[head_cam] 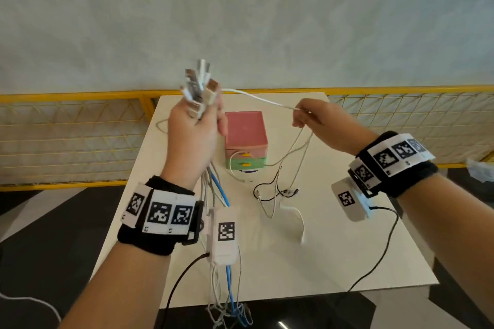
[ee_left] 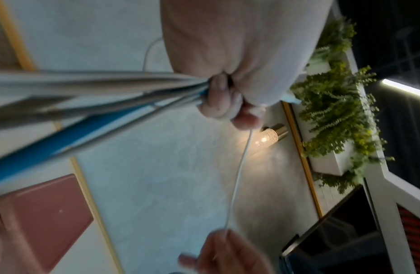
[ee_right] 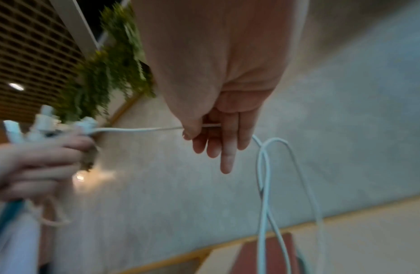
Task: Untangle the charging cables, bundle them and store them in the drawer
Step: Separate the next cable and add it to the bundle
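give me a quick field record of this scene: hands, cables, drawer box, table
left hand: grips cable bundle, plug ends up
right hand: pinches white cable running from the bundle
blue cable: hangs below left hand with the others
drawer box: pink top, on table, drawers look shut
table: loose black and white cables lying on it

A white table (head_cam: 320, 248) stands against a yellow mesh railing (head_cam: 66, 128) and pale wall (head_cam: 240, 8), dark floor (head_cam: 53, 235) below.

A yellow mesh railing (head_cam: 74, 139) behind the white table (head_cam: 334, 248) — green plants (ee_left: 333, 111) and a glowing wall lamp (ee_left: 270, 136) above
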`<state>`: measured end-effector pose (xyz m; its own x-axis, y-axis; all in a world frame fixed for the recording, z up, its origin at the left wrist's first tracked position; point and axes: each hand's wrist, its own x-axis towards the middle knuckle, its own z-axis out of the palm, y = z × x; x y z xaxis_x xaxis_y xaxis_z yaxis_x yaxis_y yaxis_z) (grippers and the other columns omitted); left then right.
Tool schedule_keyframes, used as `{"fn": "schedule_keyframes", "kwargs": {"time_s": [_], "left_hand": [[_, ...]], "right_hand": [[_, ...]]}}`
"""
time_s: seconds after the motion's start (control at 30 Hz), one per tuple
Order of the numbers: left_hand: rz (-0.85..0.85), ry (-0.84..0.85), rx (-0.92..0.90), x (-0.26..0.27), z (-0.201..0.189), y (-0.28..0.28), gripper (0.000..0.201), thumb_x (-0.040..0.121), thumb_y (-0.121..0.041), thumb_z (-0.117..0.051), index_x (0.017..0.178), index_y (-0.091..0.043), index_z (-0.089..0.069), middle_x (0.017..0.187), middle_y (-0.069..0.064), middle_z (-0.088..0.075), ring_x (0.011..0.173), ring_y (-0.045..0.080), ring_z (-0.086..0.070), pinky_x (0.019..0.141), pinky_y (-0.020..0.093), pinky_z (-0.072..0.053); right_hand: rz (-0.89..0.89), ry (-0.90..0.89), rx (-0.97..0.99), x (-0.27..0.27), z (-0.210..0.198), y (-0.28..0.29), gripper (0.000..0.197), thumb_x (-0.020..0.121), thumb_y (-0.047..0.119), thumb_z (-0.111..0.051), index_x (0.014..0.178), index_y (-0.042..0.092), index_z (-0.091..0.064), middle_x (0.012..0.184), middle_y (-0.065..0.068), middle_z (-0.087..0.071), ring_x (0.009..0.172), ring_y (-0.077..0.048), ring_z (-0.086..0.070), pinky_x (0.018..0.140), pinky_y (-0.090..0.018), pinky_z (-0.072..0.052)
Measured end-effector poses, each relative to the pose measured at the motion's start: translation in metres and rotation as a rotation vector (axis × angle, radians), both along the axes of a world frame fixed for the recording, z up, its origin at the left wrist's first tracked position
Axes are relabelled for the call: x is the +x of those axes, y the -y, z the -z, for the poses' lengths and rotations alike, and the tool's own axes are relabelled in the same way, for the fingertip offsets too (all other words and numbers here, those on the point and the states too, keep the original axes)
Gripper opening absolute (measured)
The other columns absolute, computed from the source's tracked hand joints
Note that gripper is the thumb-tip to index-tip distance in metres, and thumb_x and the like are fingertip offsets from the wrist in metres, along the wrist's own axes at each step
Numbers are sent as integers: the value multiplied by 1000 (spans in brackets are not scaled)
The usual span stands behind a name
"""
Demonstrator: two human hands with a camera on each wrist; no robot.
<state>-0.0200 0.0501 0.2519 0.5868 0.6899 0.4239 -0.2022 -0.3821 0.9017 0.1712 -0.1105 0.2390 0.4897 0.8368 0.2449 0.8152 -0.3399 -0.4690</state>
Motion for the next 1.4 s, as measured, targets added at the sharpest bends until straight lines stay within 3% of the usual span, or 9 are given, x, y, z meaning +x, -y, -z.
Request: {"fn": "schedule_keyframes", "kwargs": {"time_s": [0.27,0.37,0.47,0.57,0.73,0.9,1.07,1.23,1.4], "left_hand": [[-158,12,-44,-7,0,-13,24,101,-31,-47,89,-22,-66,50,-5,-60,37,4,-39,48,24,-31],[-66,-141,54,-3,2,5,24,102,-20,-47,103,-3,-64,50,-9,-63,34,2,-39,45,16,-31],[67,-205,114,-1,3,19,20,100,-24,-52,116,-32,-58,61,-3,-68,39,3,-40,49,21,-38],[107,-184,89,-3,2,24,28,99,-24,-52,127,-25,-57,62,2,-62,41,1,-44,52,12,-38],[-70,-16,-89,-11,1,13,23,96,-24,-59,93,-1,-64,51,-4,-54,38,2,-43,47,16,-36],[6,-15,-70,-26,-1,12,23,98,-30,-56,81,-31,-71,39,-6,-42,39,8,-38,48,22,-34],[180,-49,-38,-33,-4,27,49,103,-35,-43,62,-16,-63,41,-4,-51,39,7,-42,47,16,-34],[386,-71,15,-45,-13,41,55,104,-29,-34,54,-12,-48,65,7,-70,60,11,-64,65,17,-47],[589,-131,118,-49,-23,63,49,103,-27,-31,70,-22,-67,101,10,-72,81,16,-68,70,12,-49]], "right_hand": [[52,-101,-198,13,29,12,30,102,18,-32,89,15,-59,92,2,-65,88,-11,-57,91,-30,-44],[-4,-57,-110,-2,13,1,31,102,22,-33,87,16,-59,88,2,-65,85,-12,-59,85,-29,-45],[-62,54,-48,-23,-14,-3,29,101,27,-34,88,20,-59,81,5,-63,79,-11,-59,75,-27,-46],[-94,163,29,-44,-45,4,23,100,25,-38,94,23,-60,77,8,-60,70,-8,-57,68,-26,-45],[-104,238,40,-80,-87,35,23,99,32,-40,105,20,-58,63,10,-66,53,0,-53,54,-10,-37],[-216,56,-376,-128,-91,54,41,89,53,-28,94,29,-62,62,18,-68,43,-6,-58,58,-14,-46],[-492,-138,-683,-159,-69,60,47,91,58,-35,88,24,-67,74,12,-72,58,-2,-65,66,-12,-49],[-375,-176,-348,-152,-68,57,43,91,47,-45,75,13,-64,55,2,-63,47,-7,-56,56,-11,-42],[-271,-96,-89,-145,-38,39,31,91,41,-54,105,14,-60,95,3,-67,85,-7,-62,79,-26,-51]]}}
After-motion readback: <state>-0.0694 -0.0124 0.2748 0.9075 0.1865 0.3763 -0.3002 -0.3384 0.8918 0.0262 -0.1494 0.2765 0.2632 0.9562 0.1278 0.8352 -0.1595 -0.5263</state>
